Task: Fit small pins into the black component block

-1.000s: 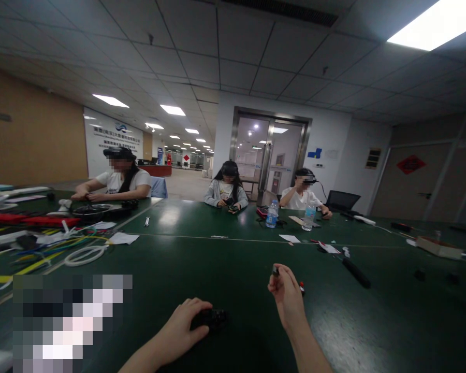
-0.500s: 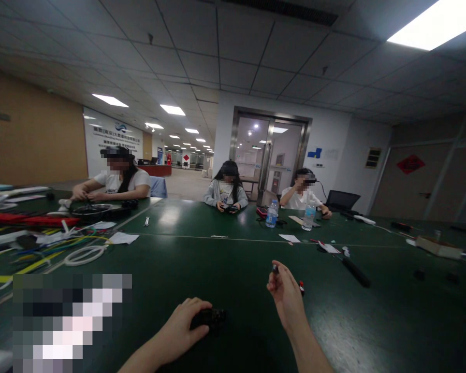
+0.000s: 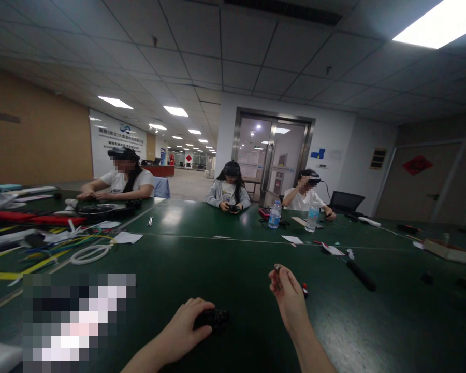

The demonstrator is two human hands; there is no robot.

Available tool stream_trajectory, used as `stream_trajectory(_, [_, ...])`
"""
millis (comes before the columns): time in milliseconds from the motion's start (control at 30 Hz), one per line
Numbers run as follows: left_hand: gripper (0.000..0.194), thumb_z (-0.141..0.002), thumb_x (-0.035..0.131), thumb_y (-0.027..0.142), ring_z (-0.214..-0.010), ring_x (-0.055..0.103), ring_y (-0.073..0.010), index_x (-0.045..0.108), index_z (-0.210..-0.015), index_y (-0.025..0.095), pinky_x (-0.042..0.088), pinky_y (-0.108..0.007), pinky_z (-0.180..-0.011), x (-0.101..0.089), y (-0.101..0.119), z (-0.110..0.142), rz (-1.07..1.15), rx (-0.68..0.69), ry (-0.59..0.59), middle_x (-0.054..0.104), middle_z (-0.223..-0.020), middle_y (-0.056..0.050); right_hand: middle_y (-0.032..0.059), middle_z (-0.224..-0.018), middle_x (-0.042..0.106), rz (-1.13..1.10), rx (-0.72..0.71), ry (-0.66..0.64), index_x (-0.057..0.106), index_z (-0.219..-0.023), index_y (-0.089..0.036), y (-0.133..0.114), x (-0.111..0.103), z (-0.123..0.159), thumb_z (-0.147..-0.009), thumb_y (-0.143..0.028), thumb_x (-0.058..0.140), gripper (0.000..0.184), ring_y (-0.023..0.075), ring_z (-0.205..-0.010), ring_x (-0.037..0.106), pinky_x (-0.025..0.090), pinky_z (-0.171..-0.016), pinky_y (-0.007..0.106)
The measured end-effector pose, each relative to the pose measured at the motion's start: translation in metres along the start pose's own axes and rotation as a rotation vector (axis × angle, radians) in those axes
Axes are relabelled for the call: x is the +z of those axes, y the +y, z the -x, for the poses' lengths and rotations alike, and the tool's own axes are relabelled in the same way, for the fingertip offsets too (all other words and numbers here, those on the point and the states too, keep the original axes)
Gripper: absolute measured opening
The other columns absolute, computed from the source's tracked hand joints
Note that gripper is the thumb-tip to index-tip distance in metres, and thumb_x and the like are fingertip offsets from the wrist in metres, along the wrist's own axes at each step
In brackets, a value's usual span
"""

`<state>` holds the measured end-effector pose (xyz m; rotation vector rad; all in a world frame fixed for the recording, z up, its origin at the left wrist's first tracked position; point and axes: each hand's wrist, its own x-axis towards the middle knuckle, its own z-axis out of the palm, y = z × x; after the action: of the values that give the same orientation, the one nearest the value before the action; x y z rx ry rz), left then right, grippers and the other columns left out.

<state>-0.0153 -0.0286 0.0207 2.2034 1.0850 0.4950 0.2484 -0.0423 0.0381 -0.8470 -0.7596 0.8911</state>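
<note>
My left hand (image 3: 186,326) is closed round a black, blocky object (image 3: 218,318) on the green table, thumb on the near side and fingers over the far side. Part of that object is hidden under the hand, and its kind is too dark to make out. Raised off the table to the right, my right hand (image 3: 289,295) pinches a tiny dark and metallic piece (image 3: 277,267) between thumb and fingertips. Just behind the right hand lies a small red and black item (image 3: 305,290), partly covered by it.
A black-handled tool (image 3: 361,274) lies right of my right hand. Two water bottles (image 3: 274,215) stand farther back. At left are a white coiled tube (image 3: 91,254), coloured wires and papers. An open box (image 3: 448,251) sits far right. Three people sit opposite.
The view has shifted slightly, moving the scene a little to the right. My left hand keeps its hold; the piece in my right fingertips shows less. The middle person's hands have come together round a dark object.
</note>
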Motion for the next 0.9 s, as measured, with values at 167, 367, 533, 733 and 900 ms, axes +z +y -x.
stream_trajectory(167, [0.038,-0.078,0.052,0.032,-0.103,0.047,-0.0203,0.051,-0.115,0.025,0.034,-0.032,-0.090,-0.001,-0.001,0.000,0.000,-0.003,-0.019,0.054,-0.112,-0.003,-0.0004,-0.072,0.060,0.022,-0.002,-0.018,0.062,-0.084,-0.023,0.000,0.000,0.001,-0.069,-0.048,0.063,0.029,0.0126,-0.061,0.050,0.042,-0.054,0.025])
stream_trajectory(367, [0.040,-0.076,0.053,0.032,-0.105,0.046,-0.0213,0.051,-0.115,0.025,0.032,-0.033,-0.092,0.001,-0.004,-0.001,-0.007,-0.011,-0.010,0.053,-0.115,-0.003,-0.0001,-0.073,0.062,0.005,0.001,-0.001,0.062,-0.085,-0.022,-0.002,0.003,0.003,-0.066,-0.049,0.065,0.033,0.0124,-0.062,0.051,0.041,-0.054,0.024])
stream_trajectory(533, [0.039,-0.076,0.053,0.029,-0.105,0.046,-0.0206,0.051,-0.114,0.024,0.032,-0.032,-0.093,0.000,0.003,0.000,-0.010,-0.022,-0.005,0.053,-0.114,-0.003,-0.0011,-0.072,0.061,0.016,0.007,-0.006,0.062,-0.083,-0.022,0.002,-0.001,-0.001,-0.067,-0.047,0.065,0.030,0.0116,-0.062,0.051,0.041,-0.054,0.023])
stream_trajectory(733, [0.040,-0.076,0.053,0.032,-0.105,0.046,-0.0212,0.051,-0.115,0.025,0.033,-0.033,-0.093,-0.002,0.005,0.002,0.009,-0.044,-0.023,0.053,-0.114,-0.002,0.0006,-0.077,0.062,0.053,0.002,0.022,0.061,-0.087,-0.023,0.006,-0.001,-0.002,-0.065,-0.051,0.065,0.036,0.0133,-0.063,0.052,0.043,-0.053,0.025])
stream_trajectory(900, [0.040,-0.077,0.053,0.034,-0.105,0.046,-0.0212,0.051,-0.116,0.026,0.033,-0.033,-0.093,0.000,-0.002,0.000,0.021,-0.038,-0.024,0.052,-0.114,-0.002,0.0018,-0.085,0.062,0.148,0.004,0.063,0.062,-0.093,-0.023,0.006,-0.001,-0.002,-0.063,-0.051,0.067,0.041,0.0134,-0.064,0.053,0.044,-0.055,0.026])
